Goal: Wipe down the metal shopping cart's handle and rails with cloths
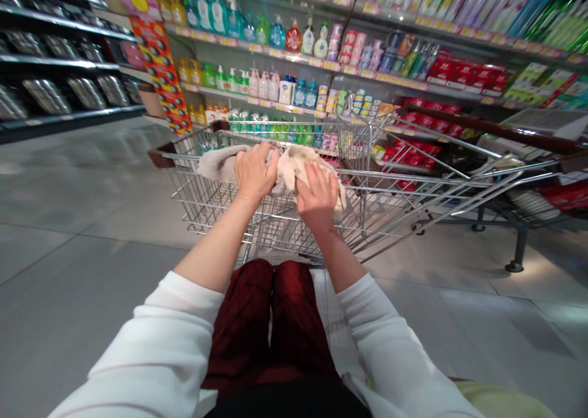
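A wire shopping cart (206, 197) stands right in front of me. A pale beige cloth (215, 163) is draped over its near rim. My left hand (254, 174) lies on the cloth near the middle of the rim, fingers curled down around it. My right hand (316, 194) presses on the bunched right end of the cloth, fingers bent over it. Both sleeves are white, and dark red trousers show below.
Shelves of soap and detergent bottles (275, 35) run behind the cart. Red boxes (463, 75) fill shelves at right. Dark shelves of metal pans (50, 93) line the left. More carts (505, 185) are nested to the right. The floor is grey tile (68, 234).
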